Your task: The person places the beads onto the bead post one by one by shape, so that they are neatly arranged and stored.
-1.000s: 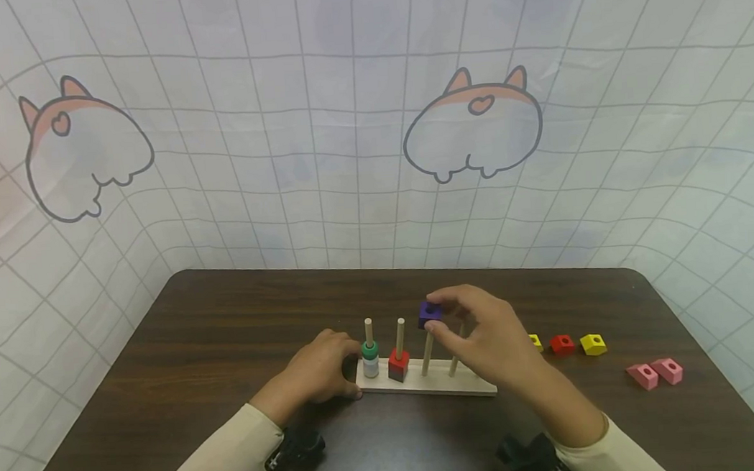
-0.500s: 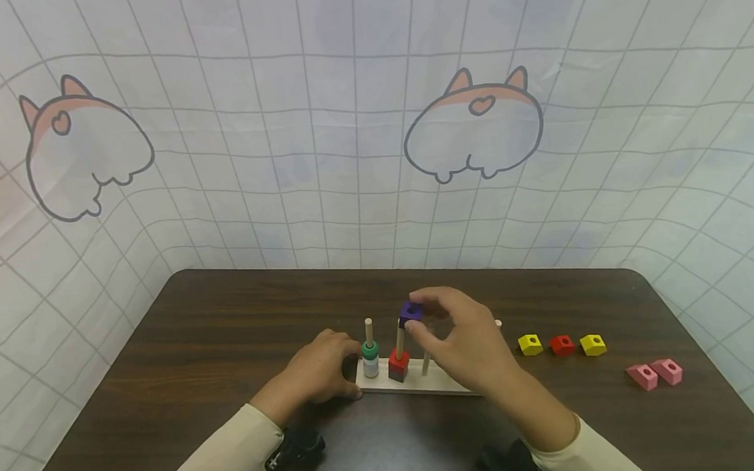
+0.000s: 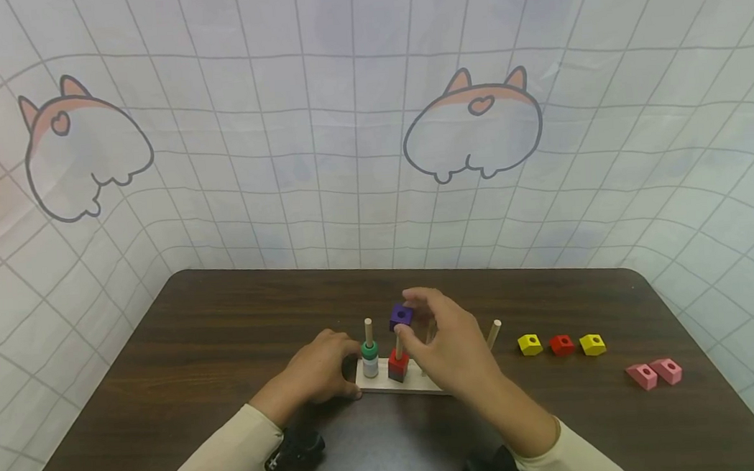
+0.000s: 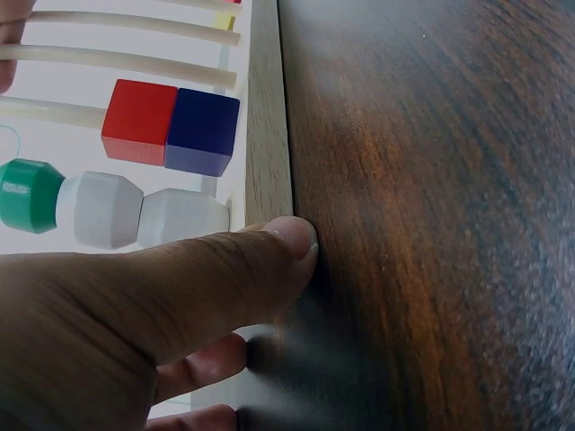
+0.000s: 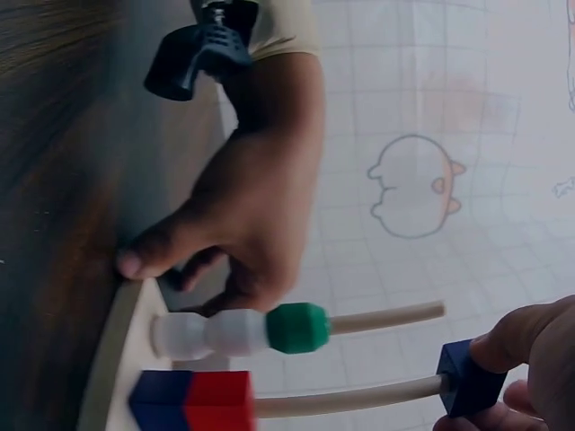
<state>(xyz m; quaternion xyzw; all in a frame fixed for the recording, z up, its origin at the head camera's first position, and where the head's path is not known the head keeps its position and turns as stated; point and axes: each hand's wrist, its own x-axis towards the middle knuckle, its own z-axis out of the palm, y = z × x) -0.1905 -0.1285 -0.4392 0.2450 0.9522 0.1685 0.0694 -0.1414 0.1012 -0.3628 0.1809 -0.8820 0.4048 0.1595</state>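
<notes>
My right hand pinches a dark blue-purple cube with a hole between thumb and fingers. In the right wrist view, the tip of the second peg meets that cube's underside. Lower on this peg, a red cube sits on a dark blue cube. The first peg carries a green bead above white beads. With its thumb on the front edge and fingers behind, my left hand holds the left end of the wooden peg board.
Right of the board lie two yellow blocks with a red block between them. Two pink blocks lie farther right on the dark wooden table. Another peg rises behind my right hand. A checked curtain surrounds the table.
My right hand has carried the blue-purple cube leftward, from over the third peg to the top of the second. The left hand and the board have stayed in place.
</notes>
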